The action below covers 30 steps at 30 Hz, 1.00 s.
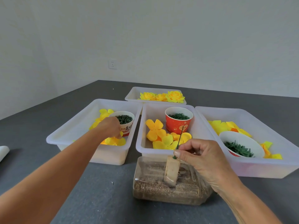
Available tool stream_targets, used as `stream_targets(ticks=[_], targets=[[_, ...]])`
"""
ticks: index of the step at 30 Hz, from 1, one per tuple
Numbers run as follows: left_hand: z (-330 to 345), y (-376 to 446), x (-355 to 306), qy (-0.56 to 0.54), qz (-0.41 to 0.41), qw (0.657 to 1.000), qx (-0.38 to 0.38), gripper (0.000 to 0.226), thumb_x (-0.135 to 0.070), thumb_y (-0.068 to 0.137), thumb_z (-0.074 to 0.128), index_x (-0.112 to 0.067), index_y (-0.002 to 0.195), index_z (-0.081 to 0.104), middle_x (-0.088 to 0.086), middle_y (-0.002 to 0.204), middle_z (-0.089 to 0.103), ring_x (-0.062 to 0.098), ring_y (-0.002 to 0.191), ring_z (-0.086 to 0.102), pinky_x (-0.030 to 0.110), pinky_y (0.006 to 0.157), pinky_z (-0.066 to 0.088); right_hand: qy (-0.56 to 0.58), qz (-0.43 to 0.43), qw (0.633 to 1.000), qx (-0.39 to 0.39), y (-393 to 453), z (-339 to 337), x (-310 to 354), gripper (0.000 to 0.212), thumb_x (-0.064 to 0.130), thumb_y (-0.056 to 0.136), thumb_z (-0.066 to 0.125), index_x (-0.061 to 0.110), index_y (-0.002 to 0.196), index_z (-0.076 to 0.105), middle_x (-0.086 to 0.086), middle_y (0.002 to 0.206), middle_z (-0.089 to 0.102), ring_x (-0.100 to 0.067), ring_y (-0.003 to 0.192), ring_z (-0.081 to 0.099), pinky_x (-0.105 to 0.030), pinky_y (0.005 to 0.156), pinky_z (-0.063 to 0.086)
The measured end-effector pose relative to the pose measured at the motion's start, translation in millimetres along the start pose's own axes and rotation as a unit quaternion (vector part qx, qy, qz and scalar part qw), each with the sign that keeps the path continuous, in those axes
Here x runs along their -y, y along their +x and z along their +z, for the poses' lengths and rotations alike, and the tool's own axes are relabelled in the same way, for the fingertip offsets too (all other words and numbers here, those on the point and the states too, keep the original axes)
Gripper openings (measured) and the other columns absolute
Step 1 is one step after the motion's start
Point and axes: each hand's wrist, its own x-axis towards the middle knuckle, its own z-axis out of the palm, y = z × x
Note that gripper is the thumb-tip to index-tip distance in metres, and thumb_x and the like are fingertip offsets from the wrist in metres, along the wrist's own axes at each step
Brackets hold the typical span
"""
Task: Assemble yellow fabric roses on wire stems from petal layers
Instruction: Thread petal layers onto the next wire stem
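1. The stem (179, 139), a thin green wire, stands near frame centre, pinched low down by the right hand (203, 159) above a block (171, 171) in a clear box (169, 191).
2. The left hand (110, 126), left of centre, reaches into the left bin (69, 135), fingertips curled onto yellow petals (114, 141); whether it grips one I cannot tell.
3. Risks: thin layers may cling, lifting several; the wire could bend or miss a petal's hole.
4. Finished roses (161, 96) lie in the far bin (134, 94).
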Motion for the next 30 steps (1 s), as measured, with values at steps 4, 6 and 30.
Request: stream_targets(ticks=[4, 6, 30], targets=[[-15, -3, 5, -0.256, -0.014, 0.964, -0.077, 0.015, -0.018, 0.077, 0.075, -0.005, 0.082, 0.069, 0.007, 0.069, 0.057, 0.022, 0.064, 0.051, 0.024, 0.055, 0.040, -0.003, -0.002, 1.000, 0.005, -1, -1, 1, 0.019, 0.014, 0.069, 0.080, 0.032, 0.067, 0.073, 0.007, 0.067, 0.070, -0.001, 0.062, 0.060, -0.016, 0.063, 0.049], [-24, -8, 6, -0.415, -0.017, 0.903, -0.106, 0.015, -0.012, 0.075, 0.077, -0.009, 0.071, 0.063, 0.006, 0.065, 0.058, 0.020, 0.061, 0.053, 0.027, 0.063, 0.046, 0.003, 0.001, 1.000, 0.002, -1, -2, 2, 0.018, 0.013, 0.069, 0.080, 0.030, 0.066, 0.073, 0.006, 0.066, 0.070, -0.001, 0.061, 0.060, -0.014, 0.061, 0.049], [-51, -64, -73, -0.671, 0.265, 0.692, -0.006, 0.013, -0.006, 0.079, 0.061, -0.001, 0.090, 0.065, 0.004, 0.076, 0.071, 0.019, 0.069, 0.067, 0.036, 0.074, 0.058, 0.125, 0.049, 0.989, -0.068, 41, -20, 31, 0.013, 0.030, 0.074, 0.073, 0.018, 0.080, 0.076, -0.002, 0.085, 0.074, -0.014, 0.079, 0.066, -0.026, 0.070, 0.052]])
